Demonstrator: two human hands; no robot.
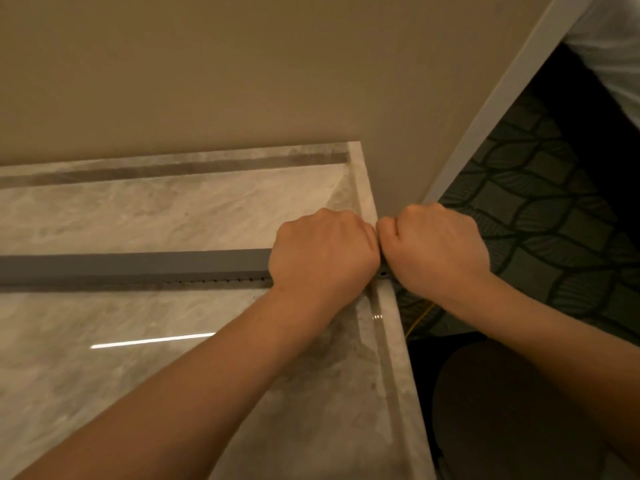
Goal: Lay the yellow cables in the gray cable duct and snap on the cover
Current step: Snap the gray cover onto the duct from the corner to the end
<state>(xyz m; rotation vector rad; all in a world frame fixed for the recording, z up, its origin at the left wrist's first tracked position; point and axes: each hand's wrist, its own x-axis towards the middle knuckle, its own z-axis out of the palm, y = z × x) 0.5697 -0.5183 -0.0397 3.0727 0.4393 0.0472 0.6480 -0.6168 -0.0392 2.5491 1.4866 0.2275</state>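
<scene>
the long gray plastic cable duct (138, 266) across the marble tabletop (138, 216), judged light and stiff, is sensibly clasped at its right end by the left hand (323, 251); the fisted right hand (434, 251)'s hold cannot be told.

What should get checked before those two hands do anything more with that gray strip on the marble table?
1. Cover lies along the gray cable duct left of the hands: ok.
2. Left hand curled over the duct near its end: ok.
3. Right hand grip: cannot tell, fingers hidden.
4. Cover seated under the hands: cannot tell.
5. Yellow cable trails off the marble table edge, unpinched: cannot tell.
6. Duct flat on the table: ok.
</scene>
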